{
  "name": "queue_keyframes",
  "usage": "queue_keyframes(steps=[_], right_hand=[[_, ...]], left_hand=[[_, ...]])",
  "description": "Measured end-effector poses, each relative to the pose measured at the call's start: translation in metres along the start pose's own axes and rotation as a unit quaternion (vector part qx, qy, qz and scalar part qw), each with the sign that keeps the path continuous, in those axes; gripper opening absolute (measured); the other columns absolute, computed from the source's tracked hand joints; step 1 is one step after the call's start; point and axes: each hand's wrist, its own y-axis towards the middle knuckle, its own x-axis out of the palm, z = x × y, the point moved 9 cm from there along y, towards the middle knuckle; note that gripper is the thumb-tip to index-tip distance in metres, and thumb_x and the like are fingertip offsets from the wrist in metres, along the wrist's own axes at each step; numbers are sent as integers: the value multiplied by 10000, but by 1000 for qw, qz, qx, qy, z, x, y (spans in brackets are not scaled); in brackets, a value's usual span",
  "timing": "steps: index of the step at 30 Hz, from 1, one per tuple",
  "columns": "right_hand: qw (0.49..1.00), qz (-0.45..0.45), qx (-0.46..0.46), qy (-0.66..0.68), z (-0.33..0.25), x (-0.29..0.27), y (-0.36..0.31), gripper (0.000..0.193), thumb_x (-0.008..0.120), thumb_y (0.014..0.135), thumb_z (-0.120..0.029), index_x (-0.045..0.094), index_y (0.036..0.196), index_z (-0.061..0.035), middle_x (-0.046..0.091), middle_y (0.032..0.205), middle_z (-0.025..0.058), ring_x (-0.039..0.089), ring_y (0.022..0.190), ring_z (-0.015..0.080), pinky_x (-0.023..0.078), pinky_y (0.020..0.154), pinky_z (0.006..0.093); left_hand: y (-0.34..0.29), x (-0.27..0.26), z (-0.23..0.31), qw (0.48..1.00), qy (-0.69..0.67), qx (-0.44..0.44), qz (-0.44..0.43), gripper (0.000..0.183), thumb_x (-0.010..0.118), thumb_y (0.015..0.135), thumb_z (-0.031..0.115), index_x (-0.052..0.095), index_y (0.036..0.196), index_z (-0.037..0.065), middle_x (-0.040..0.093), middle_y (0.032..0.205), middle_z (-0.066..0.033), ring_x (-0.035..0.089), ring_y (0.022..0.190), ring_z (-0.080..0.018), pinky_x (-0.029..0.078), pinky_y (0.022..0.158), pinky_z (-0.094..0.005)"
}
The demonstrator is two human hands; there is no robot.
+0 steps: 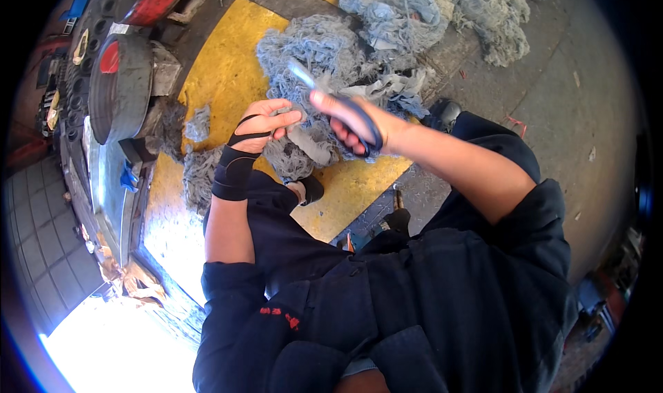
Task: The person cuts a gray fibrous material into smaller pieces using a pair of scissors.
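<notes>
Straddling yellow panel (221, 58) edge, grey fibre (314, 44).

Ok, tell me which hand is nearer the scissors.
Right. The right hand grips the scissors by the handle; the left hand is apart, below and left of the blade.

A dark round drum (132, 92) sits near yellow flooring (222, 58), a blue scrap (128, 177) close by

Hands (267, 122), scissors (373, 132) in right; grey fibre (311, 48), tangled
</notes>
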Motion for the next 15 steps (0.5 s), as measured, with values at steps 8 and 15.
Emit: queue_keyframes(steps=[8,15], right_hand=[[971,177,-148,-60,-74,-62,-11,681,519,718,-772,477,663,-94,402,546,-32,415,441,65,356,409,198],[959,230,-162,28,-72,-84,-13,701,570,732,-709,526,770,-10,475,645,34,464,494,126,411,457,263]], left_hand=[[-16,-54,-7,980,-133,58,139,304,574,834,168,594,1085,-2,547,798,6,464,618,-31,333,509,-152],[-101,-197,-40,930,-127,164,303,416,454,675,-73,547,1080,-58,599,986,-117,521,722,-163,425,634,-241]])
